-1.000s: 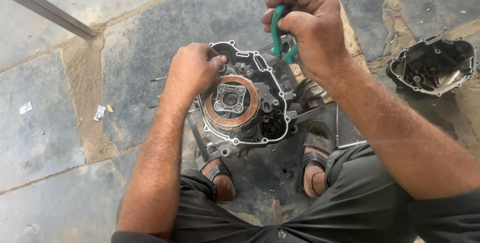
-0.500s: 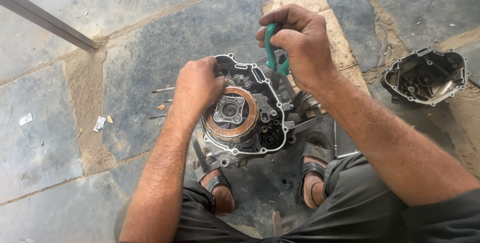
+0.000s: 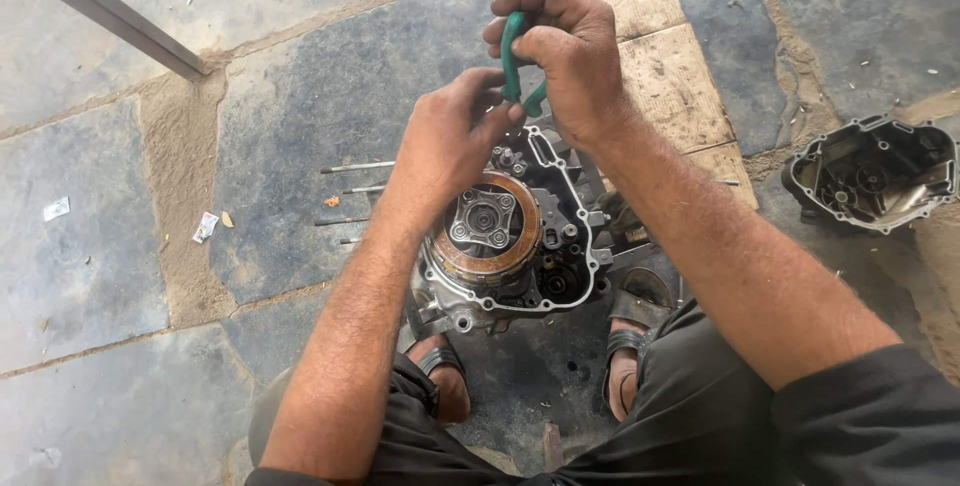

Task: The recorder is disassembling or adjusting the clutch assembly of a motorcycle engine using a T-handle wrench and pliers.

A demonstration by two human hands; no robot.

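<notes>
While the right hand (image 3: 570,51) grips the green-handled pliers (image 3: 515,56) above the open engine case (image 3: 510,236), the left hand (image 3: 450,136) pinches at the tool's lower end; the engine sits on the stone floor (image 3: 120,276) between sandalled feet; a detached cover (image 3: 870,171) lies well apart at right

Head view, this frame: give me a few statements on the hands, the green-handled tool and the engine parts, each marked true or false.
1. The right hand grips a green-handled tool. True.
2. The left hand rests flat on the stone floor. False: it is raised above the engine case, fingertips at the tool.
3. The detached engine cover lies on the floor to the right of the engine case. True.
4. The clutch assembly is hidden under a fitted cover. False: it is exposed.
5. Thin metal rods lie left of the engine case. True.
</notes>
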